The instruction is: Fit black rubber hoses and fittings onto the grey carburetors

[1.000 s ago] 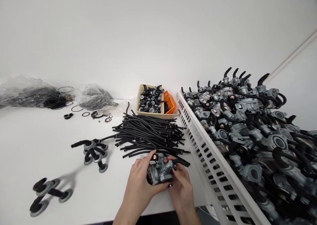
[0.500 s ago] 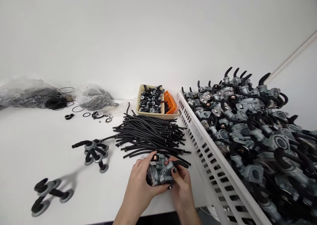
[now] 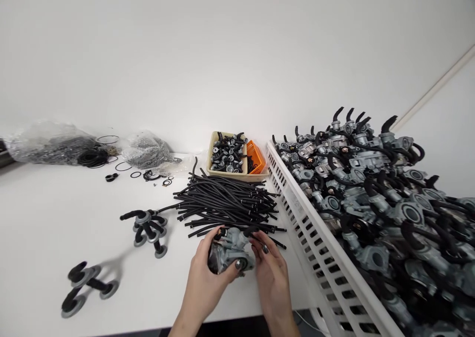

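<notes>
A small grey metal carburetor (image 3: 230, 250) is held just above the white table near its front edge. My left hand (image 3: 208, 280) wraps round its left and lower side, thumb on the front. My right hand (image 3: 270, 272) is at its right side, fingers bent and touching the part and a short black hose end on it. Right behind the hands lies a heap of short black rubber hoses (image 3: 226, 203).
A white slotted crate (image 3: 315, 238) on the right is piled with carburetors fitted with hoses. A beige tray (image 3: 211, 161) of small parts and an orange basket (image 3: 256, 156) stand behind the hoses. Small hose-and-cap parts (image 3: 148, 228) lie left, more (image 3: 87, 285) nearer. Plastic bags of rings (image 3: 52, 144) sit far left.
The carburetor has been turned in my hands, so its brass-coloured cap no longer shows. My right hand has slid from the hose end to the part's right side. The view shifted slightly.
</notes>
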`<state>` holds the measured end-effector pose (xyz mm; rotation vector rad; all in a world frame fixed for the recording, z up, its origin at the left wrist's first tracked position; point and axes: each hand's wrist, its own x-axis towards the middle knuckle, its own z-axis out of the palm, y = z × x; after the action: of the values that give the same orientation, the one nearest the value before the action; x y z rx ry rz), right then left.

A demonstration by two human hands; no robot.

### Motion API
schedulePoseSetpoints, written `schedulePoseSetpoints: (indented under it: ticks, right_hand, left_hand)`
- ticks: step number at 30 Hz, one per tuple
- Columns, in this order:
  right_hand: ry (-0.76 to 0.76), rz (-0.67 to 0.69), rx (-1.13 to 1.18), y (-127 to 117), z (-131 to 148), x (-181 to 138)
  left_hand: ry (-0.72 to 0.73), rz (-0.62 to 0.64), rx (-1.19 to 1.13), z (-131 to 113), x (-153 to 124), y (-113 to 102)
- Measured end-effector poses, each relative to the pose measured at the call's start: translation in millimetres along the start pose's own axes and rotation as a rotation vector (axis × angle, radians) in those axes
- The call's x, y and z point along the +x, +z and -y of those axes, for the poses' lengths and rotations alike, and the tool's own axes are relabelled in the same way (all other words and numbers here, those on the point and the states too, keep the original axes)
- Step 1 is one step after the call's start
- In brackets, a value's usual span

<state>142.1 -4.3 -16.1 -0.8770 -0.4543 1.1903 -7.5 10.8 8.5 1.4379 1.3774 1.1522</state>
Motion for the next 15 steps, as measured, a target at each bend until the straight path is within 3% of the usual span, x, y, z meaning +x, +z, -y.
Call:
schedulePoseSetpoints:
  ticks: [15]
  right_hand:
    - [-0.010, 0.001, -0.022, -0.9, -1.5, 2.8]
  left_hand:
    - [-0.028, -0.156, -0.265, 14.5, 1.9, -9.8]
